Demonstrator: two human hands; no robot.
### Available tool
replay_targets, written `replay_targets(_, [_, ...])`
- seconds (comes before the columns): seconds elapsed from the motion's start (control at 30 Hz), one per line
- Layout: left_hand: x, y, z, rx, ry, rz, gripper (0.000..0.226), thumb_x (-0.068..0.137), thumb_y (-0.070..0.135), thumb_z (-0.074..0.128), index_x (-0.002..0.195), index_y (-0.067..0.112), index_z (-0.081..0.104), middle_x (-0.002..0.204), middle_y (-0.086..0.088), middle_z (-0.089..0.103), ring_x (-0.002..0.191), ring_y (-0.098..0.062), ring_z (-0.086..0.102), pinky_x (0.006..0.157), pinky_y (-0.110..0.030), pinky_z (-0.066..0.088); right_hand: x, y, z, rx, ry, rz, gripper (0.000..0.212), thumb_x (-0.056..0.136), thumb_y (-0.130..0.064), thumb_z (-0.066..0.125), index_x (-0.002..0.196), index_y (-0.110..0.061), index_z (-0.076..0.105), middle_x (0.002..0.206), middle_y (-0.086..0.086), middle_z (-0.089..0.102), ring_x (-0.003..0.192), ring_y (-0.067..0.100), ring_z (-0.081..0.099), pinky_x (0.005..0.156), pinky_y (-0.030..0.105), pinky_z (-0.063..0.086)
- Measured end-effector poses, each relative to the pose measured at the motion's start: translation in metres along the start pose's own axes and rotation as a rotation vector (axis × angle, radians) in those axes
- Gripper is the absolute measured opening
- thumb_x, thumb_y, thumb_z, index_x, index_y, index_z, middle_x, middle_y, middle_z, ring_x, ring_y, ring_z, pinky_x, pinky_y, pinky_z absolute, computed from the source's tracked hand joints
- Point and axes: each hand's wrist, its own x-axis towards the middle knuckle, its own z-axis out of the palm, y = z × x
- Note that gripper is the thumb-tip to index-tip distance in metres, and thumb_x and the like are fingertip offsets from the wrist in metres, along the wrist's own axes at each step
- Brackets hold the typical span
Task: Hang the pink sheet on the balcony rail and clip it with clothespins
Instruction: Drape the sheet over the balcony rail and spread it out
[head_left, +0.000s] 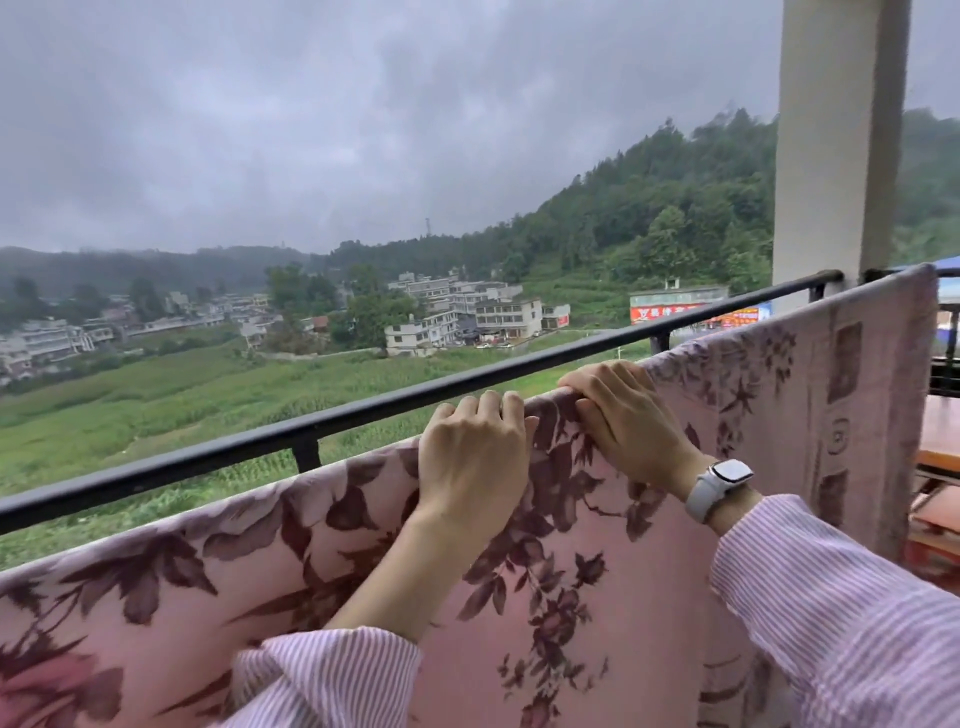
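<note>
A pink sheet (649, 571) with dark maroon leaf print fills the lower half of the view, its top edge held up just below the black balcony rail (363, 410). My left hand (472, 457) grips the top edge with fingers curled over it. My right hand (623, 415), a white watch on its wrist, grips the same edge just to the right. At the far right the sheet's top edge rises to the rail beside the pillar. No clothespins are visible.
A white pillar (841, 140) stands at the right end of the rail. Wooden furniture (940, 436) sits to the right behind the sheet. Beyond the rail lie green fields, buildings and a wooded hill.
</note>
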Motion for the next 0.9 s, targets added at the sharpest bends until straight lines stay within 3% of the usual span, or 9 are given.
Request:
replay_targets(0.13, [0.033,0.05,0.022,0.0,-0.021,-0.011,0.041,0.086,0.037,0.029,0.084,0.016,0.064,0.065,0.002,0.064,0.057,-0.017,0.061,0.052,-0.025,0.045,-0.01,0.062,-0.009,0.004,-0.036,0.01,0.04,0.095,-0.04,0.015,0.113,-0.019,0.045,0.104,0.004,0.06,0.097,0.018,0.048,0.093,0.033,0.032])
replay_targets(0.37, [0.089,0.137,0.062,0.042,-0.08,-0.143,0.035,0.087,0.033,0.033,0.084,0.015,0.063,0.066,0.001,0.064,0.059,-0.02,0.061,0.056,-0.029,0.046,-0.016,0.168,-0.02,-0.056,-0.084,-0.138,0.04,0.097,-0.037,0.016,0.119,-0.017,0.042,0.108,0.002,0.059,0.101,0.02,0.05,0.096,0.037,0.031])
replay_targets(0.5, [0.119,0.184,0.081,0.039,-0.117,-0.185,0.035,0.088,0.034,0.034,0.084,0.015,0.063,0.066,-0.001,0.065,0.059,-0.022,0.061,0.057,-0.03,0.046,-0.019,0.214,-0.024,0.005,-0.121,-0.218,0.035,0.096,-0.032,0.026,0.124,-0.02,0.041,0.116,0.001,0.057,0.102,0.017,0.048,0.089,0.038,0.038])
replay_targets(0.6, [0.138,0.211,0.092,-0.017,-0.133,-0.218,0.037,0.09,0.034,0.033,0.082,0.014,0.062,0.067,-0.002,0.066,0.059,-0.023,0.062,0.058,-0.03,0.046,-0.023,0.25,-0.03,0.12,-0.142,-0.147,0.037,0.095,-0.037,0.022,0.122,-0.019,0.041,0.109,0.003,0.059,0.099,0.022,0.054,0.092,0.034,0.035])
replay_targets(0.73, [0.159,0.242,0.105,-0.025,-0.102,-0.259,0.039,0.091,0.033,0.03,0.08,0.012,0.062,0.069,-0.002,0.066,0.06,-0.022,0.061,0.059,-0.031,0.046,-0.036,0.312,-0.031,0.052,-0.134,-0.101,0.033,0.093,-0.031,0.028,0.119,-0.018,0.042,0.108,0.003,0.059,0.099,0.021,0.051,0.095,0.032,0.029])
replay_targets(0.9, [0.194,0.273,0.122,0.002,-0.2,-0.144,0.037,0.094,0.033,0.034,0.076,0.012,0.059,0.071,-0.002,0.066,0.065,-0.024,0.061,0.059,-0.032,0.04,-0.039,0.369,-0.033,0.036,-0.136,-0.06,0.04,0.095,-0.042,0.016,0.117,-0.021,0.042,0.108,0.001,0.057,0.1,0.022,0.051,0.098,0.037,0.028])
